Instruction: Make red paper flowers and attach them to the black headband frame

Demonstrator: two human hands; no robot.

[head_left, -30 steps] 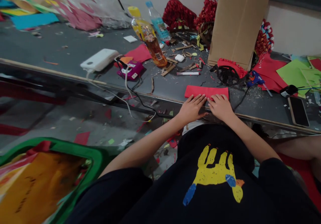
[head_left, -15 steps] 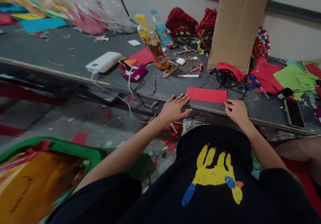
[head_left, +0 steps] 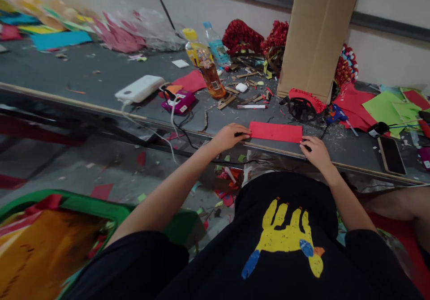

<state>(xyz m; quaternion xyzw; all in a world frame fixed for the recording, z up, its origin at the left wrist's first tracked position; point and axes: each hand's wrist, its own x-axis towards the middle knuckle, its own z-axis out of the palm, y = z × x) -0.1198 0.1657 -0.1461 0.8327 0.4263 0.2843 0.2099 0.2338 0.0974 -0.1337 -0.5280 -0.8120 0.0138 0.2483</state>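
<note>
A red paper rectangle (head_left: pixel 275 132), perhaps folded, lies flat near the front edge of the dark table. My left hand (head_left: pixel 230 137) is at its left end, closed, with thumb and fingertips meeting at the paper's edge. At the opposite end, my right hand (head_left: pixel 316 151) is curled, its thumb and fingers pinching the lower right corner. Just behind the paper lie a white pen (head_left: pixel 251 107) and a black headband with red trim (head_left: pixel 306 101). A blue glue gun (head_left: pixel 336 113) rests to the right of them.
A cardboard sheet (head_left: pixel 317 36) leans on the wall. Two bottles, one of brown drink (head_left: pixel 211 78), stand behind wood scraps. A white power bank (head_left: pixel 140 88) and purple power strip (head_left: pixel 179 102) trail cables over the edge. A phone (head_left: pixel 391 155) lies right; a green bin (head_left: pixel 97 206) stands lower left.
My left hand's fingers, spread flat before, have drawn together at the paper's left edge. My right hand stays at the right end. The view has shifted slightly.
</note>
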